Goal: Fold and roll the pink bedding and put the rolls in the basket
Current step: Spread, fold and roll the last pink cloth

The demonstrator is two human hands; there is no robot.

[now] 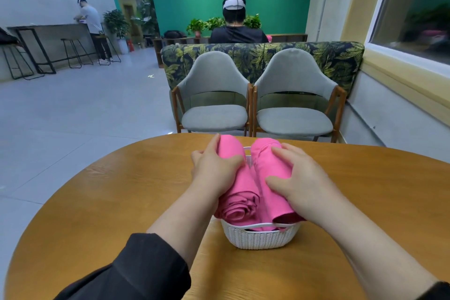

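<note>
Two pink bedding rolls lie side by side in a small white woven basket (260,238) on the round wooden table. Both stick out past the basket's near and far rims. My left hand (214,168) grips the left roll (239,204), thumb across its top and fingers down its outer side. My right hand (299,178) wraps over the right roll (270,192), thumb and fingers curled round it. The near end of the left roll shows its spiral.
The wooden table (121,202) spreads wide around the basket. Two grey chairs (214,95) stand beyond its far edge, with a leaf-patterned sofa back behind them. A person sits facing away further back; another stands at a counter far left.
</note>
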